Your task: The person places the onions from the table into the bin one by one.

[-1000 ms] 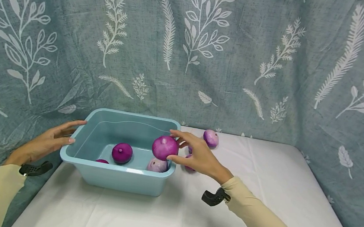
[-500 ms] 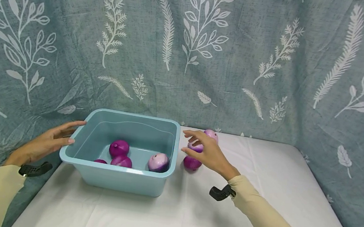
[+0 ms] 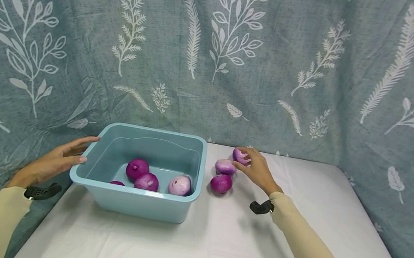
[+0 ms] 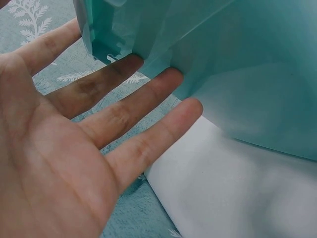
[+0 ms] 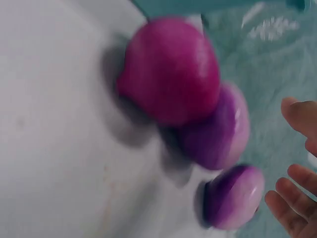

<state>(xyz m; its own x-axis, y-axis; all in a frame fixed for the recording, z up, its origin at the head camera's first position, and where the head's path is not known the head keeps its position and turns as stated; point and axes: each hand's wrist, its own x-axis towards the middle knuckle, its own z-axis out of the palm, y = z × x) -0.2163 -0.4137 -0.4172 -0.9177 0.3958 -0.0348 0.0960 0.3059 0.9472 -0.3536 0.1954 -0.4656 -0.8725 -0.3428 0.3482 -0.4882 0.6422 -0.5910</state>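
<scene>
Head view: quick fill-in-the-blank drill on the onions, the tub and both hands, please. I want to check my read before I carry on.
1. Near the right hand, the onions lying on the cloth number ____.
2. In the head view, the left hand is at the tub's ____ end.
3. The palest onion inside lies toward the tub's ____ end.
4. The cloth is coloured ____.

Missing words: three; left; right; white.
</scene>
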